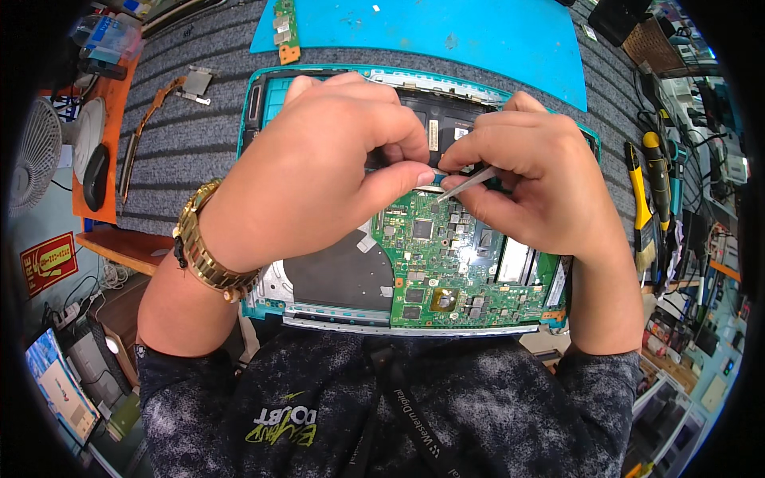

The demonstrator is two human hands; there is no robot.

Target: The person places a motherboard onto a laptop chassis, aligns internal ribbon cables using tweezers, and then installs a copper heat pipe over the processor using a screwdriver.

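Note:
An opened teal laptop chassis (266, 86) lies before me, with a black battery-like part (430, 111) at the back and a green circuit board (424, 263) at front right. My left hand (335, 151) is over the middle, fingers curled and thumb at a narrow connector area along the board's back edge; what it grips, if anything, is hidden. My right hand (538, 159) is closed on thin metal tweezers (462, 185), their tip angled down at that board's back edge, close to my left thumb. A gold watch (207, 247) is on my left wrist.
A blue mat (430, 32) at the back bears a small green board (284, 28). A thin copper part (146, 119) lies on the gray ribbed mat. Yellow-handled tools (637, 199) and a brush lie at right. A fan (36, 151) and laptop screen (60, 382) are at left.

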